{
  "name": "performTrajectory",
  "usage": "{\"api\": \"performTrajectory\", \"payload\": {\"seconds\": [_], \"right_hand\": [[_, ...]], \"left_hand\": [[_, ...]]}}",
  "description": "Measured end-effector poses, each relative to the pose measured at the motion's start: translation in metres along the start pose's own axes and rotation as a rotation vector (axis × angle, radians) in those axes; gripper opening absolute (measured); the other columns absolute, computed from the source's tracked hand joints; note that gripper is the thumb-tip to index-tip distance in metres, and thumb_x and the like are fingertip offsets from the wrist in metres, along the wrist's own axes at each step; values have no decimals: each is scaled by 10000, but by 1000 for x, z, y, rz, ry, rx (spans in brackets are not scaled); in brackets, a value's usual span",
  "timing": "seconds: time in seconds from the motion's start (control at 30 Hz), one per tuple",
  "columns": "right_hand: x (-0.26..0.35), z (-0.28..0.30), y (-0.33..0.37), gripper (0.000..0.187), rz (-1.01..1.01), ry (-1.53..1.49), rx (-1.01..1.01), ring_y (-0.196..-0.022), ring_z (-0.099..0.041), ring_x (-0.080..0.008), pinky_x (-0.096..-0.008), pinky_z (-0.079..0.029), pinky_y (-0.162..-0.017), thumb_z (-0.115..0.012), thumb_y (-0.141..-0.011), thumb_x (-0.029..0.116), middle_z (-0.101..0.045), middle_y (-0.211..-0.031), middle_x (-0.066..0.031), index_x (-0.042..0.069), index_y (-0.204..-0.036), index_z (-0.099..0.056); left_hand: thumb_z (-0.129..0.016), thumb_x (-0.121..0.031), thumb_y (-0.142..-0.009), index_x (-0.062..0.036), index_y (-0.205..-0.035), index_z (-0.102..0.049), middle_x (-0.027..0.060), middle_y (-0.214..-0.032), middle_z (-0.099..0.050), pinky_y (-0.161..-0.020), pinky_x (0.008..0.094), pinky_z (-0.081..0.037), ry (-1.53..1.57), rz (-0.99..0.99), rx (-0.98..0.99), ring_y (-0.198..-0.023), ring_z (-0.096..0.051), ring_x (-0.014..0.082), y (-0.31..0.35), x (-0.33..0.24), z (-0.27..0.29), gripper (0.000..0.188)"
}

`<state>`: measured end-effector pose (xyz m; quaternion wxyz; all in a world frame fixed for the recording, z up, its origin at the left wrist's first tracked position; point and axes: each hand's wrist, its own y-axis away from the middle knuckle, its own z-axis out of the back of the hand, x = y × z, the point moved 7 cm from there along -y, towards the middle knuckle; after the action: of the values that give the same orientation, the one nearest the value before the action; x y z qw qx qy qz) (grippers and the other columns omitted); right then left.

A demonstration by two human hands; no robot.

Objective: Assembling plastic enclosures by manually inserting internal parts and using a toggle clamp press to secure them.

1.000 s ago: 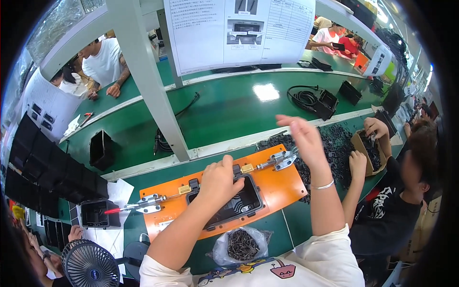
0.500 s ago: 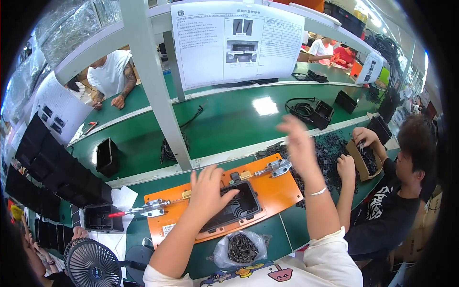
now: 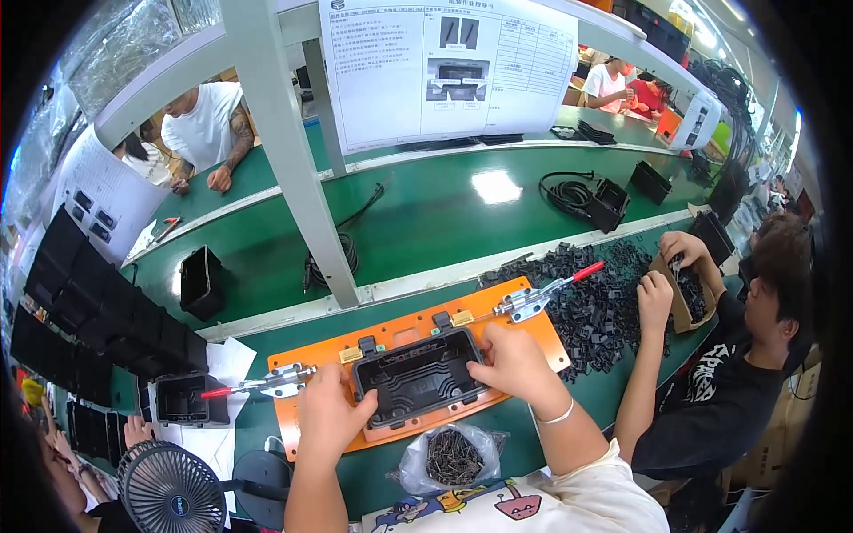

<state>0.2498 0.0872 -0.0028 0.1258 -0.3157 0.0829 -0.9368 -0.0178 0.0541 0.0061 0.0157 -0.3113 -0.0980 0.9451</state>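
A black open-topped plastic box [image 3: 418, 382] sits in the orange fixture plate [image 3: 289, 417] in front of me. My left hand [image 3: 330, 410] is at its left end, thumb on the rim and fingers bent beside the left clamp. At the right end, my right hand [image 3: 520, 366] grips the wall, thumb over the inside. Small black clips [image 3: 369, 347] stand along the box's far edge beside brass-coloured blocks [image 3: 463, 318]. Toggle clamps with red handles flank the box: the left clamp [image 3: 283, 380] and the right clamp [image 3: 524, 304].
A bag of screws [image 3: 453, 457] lies nearest me. Loose black parts [image 3: 595, 306] pile up at right, beside a co-worker's hands and a cardboard box [image 3: 689, 298]. A fan [image 3: 173, 493] and stacked black boxes [image 3: 107, 302] stand at left. A post [image 3: 293, 160] rises ahead.
My right hand has come down from above the right clamp to the box's right end. My left hand has shifted from over the box to its left end, uncovering the box and clips.
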Motion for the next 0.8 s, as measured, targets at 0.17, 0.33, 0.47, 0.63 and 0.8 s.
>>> {"api": "performTrajectory", "payload": {"seconds": [0.17,0.33,0.47,0.63,0.8], "right_hand": [[42,53,3,217,20,-193,-102,-463,-529,-129,-258,-413,-451,-738,-673,81,-536,-533,-55,11,-743,-545],[97,83,20,185,222,-200,-231,-481,-537,-212,-303,-427,-463,-695,-685,62,-496,-602,-70,44,-741,-519],[120,82,26,200,428,-61,-314,-438,-496,-191,-293,-381,-418,-723,-626,11,-460,-553,-49,43,-717,-548],[128,77,26,185,487,-18,-338,-456,-489,-225,-325,-391,-440,-705,-624,24,-444,-575,-57,51,-691,-535],[128,75,27,174,479,-41,-324,-473,-504,-227,-329,-413,-454,-681,-659,30,-460,-607,-61,56,-782,-560]], "left_hand": [[-769,-141,-621,0,-801,-580,89,-701,-591,-552,293,-458,154,2,-107,-592,-562,186,-1,-28,38,297],[-737,-47,-728,18,-885,-553,70,-715,-597,-569,254,-459,276,-9,-108,-603,-551,139,3,-27,23,251],[-704,-9,-778,16,-899,-524,12,-712,-531,-544,185,-379,350,1,-113,-604,-445,50,2,-13,2,218],[-703,-3,-781,32,-924,-508,81,-752,-567,-585,238,-448,398,-9,-154,-636,-537,122,0,-7,2,244],[-666,23,-807,31,-956,-488,61,-768,-551,-608,223,-445,436,-10,-156,-662,-525,101,0,-12,8,233]]}}
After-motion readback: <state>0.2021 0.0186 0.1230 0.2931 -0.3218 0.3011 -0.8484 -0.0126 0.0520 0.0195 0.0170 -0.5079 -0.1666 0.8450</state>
